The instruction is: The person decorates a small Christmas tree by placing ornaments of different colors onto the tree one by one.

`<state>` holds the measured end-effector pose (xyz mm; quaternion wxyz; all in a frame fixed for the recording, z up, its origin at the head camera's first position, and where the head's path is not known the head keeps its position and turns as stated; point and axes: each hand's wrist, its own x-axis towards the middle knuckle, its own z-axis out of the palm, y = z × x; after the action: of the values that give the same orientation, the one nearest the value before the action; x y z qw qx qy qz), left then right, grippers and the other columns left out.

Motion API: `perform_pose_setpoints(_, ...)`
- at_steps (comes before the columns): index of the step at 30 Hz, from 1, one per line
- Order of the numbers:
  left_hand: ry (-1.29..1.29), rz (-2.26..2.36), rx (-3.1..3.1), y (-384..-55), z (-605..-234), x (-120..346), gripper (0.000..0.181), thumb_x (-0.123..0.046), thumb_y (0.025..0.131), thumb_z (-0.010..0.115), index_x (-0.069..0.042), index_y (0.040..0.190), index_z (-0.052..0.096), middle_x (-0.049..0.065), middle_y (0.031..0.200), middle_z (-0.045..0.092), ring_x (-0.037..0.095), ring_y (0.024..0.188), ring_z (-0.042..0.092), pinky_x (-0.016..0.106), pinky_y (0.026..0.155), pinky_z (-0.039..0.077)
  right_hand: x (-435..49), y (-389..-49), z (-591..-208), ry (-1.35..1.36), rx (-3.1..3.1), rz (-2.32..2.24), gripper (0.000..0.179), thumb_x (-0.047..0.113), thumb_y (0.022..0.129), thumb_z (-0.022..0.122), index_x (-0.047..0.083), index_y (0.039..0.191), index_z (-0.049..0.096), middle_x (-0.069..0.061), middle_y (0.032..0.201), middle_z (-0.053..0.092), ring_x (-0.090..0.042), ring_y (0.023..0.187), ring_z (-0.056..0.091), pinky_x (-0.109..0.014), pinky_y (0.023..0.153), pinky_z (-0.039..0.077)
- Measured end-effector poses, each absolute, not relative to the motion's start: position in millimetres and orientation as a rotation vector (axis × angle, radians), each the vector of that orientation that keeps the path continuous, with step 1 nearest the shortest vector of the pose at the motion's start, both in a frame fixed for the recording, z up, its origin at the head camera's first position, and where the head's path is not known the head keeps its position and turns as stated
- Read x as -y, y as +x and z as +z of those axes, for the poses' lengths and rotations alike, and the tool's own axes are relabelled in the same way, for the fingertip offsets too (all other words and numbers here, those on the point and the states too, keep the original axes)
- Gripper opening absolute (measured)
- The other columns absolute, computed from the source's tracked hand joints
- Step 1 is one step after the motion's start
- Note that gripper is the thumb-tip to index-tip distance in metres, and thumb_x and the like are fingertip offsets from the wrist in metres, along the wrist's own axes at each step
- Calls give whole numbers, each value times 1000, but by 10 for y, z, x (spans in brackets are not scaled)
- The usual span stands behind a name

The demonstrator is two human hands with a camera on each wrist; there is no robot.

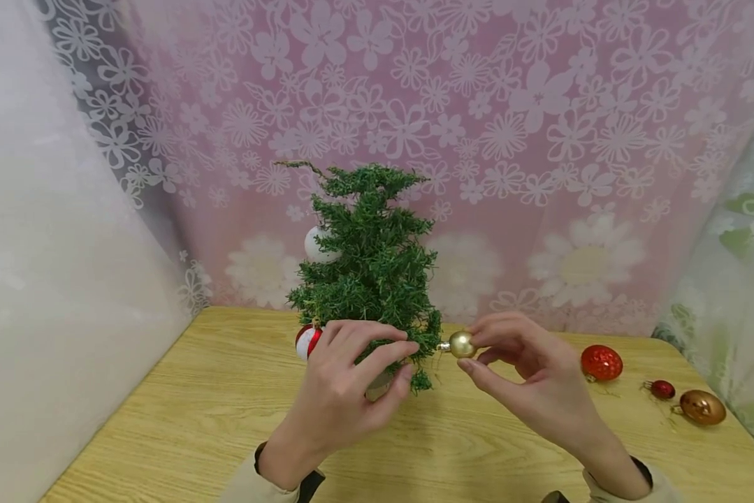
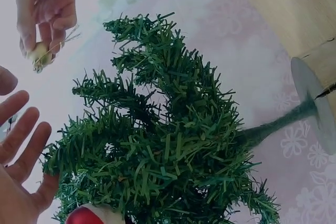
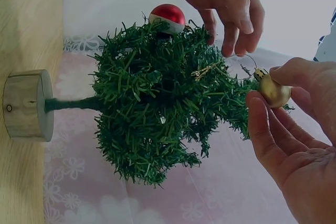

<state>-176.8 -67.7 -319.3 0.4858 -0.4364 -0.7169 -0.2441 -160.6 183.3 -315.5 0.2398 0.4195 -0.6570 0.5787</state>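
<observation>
A small green artificial Christmas tree [image 1: 370, 258] stands on the table, on a round base [image 3: 29, 106]. My right hand [image 1: 530, 377] pinches a small gold Christmas ball [image 1: 462, 344] between thumb and fingers, just right of the lower branches. Its silver cap points left at the tree, and a gold string [image 3: 207, 70] trails from it in the right wrist view. In front of the lower branches is my left hand [image 1: 351, 377], its fingers spread and relaxed with nothing held. A red-and-white ball [image 1: 309, 342] hangs low on the left side, and a white ball [image 1: 320, 244] sits higher up.
At the right of the wooden table [image 1: 182, 419] lie a large red ball [image 1: 602, 363], a small dark red ball [image 1: 662, 390] and a copper-coloured ball [image 1: 702, 408]. Behind the tree hangs a pink flowered curtain [image 1: 490, 140], with pale cloth on both sides.
</observation>
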Motion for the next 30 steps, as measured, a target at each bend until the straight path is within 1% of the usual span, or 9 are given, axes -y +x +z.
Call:
perform_pose_setpoints(7,-1003,-594,1778,-1764,-3209,656,24,-37,100,62,-19,102,77,-1,107,72,17,97,67,38,88,49,-1765,-1631,-3159,1175,1746,1585,38,-27,76,71,-10,110,66,-8,116,66,-12,96,72,-21,77,60)
perform_pose_setpoints(10,-995,-584,1770,-1767,-3224,642,24,-38,99,64,-18,98,77,-1,105,72,17,95,67,38,88,49,-1739,-1638,-3163,1193,1734,1589,37,-26,77,71,-11,110,65,-9,117,66,-13,96,72,-21,77,60)
perform_pose_setpoints(13,-993,-582,1776,-1765,-3232,629,21,-36,98,65,-18,95,77,-2,105,72,16,95,67,38,88,48,-1721,-1638,-3172,1206,1731,1594,37,-26,77,72,-11,110,65,-8,117,66,-13,96,72,-21,77,60)
perform_pose_setpoints(16,-995,-583,1792,-1758,-3235,619,16,-30,97,66,-19,93,77,-2,105,72,16,96,67,37,89,48,-1710,-1637,-3181,1219,1728,1594,37,-26,77,72,-11,110,65,-8,116,66,-12,96,72,-21,77,60)
perform_pose_setpoints(19,-995,-588,1794,-1757,-3234,614,14,-24,96,65,-20,90,77,-3,105,72,16,96,67,37,88,47,-1702,-1636,-3186,1237,1727,1588,36,-25,78,72,-10,110,64,-9,115,66,-13,97,71,-22,76,60)
perform_pose_setpoints(21,-989,-604,1778,-1760,-3230,618,15,-22,97,64,-20,88,76,-2,105,73,16,97,67,37,87,48,-1701,-1634,-3186,1249,1735,1577,36,-25,78,71,-10,110,64,-10,114,65,-13,97,70,-22,76,60)
perform_pose_setpoints(25,-968,-647,1730,-1769,-3217,644,19,-22,99,60,-18,87,75,1,105,72,18,98,67,38,84,48,-1712,-1611,-3181,1230,1812,1557,39,-29,76,68,-7,108,61,-6,110,62,-11,94,69,-23,76,60)
perform_pose_setpoints(30,-955,-656,1716,-1762,-3213,684,22,-23,101,58,-17,87,74,2,105,72,19,97,67,38,84,48,-1716,-1568,-3186,1162,1946,1498,47,-30,75,63,0,111,66,-4,106,53,-8,90,66,-21,77,59)
